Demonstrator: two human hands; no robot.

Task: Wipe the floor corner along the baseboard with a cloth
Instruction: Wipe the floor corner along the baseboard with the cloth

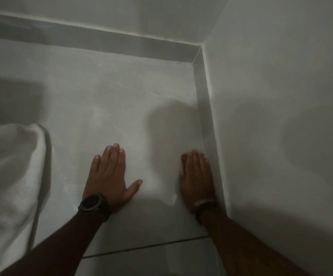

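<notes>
A thin white cloth (153, 182) lies spread flat on the pale tiled floor (106, 92), hard to tell apart from it; its edges show near my left wrist and beside my right palm. My left hand (110, 176), with a dark watch on the wrist, rests palm down on the cloth with the fingers together and the thumb out. My right hand (198, 180), blurred, presses flat on the cloth's right side, right against the grey baseboard (208, 120) of the right wall. The floor corner (196, 62) lies ahead of my right hand.
A second grey baseboard strip (102, 39) runs along the far wall. White fabric (10, 168) hangs in folds at the left edge of view. A dark grout line (145, 246) crosses the floor between my forearms. Shadows fall on the floor and the right wall.
</notes>
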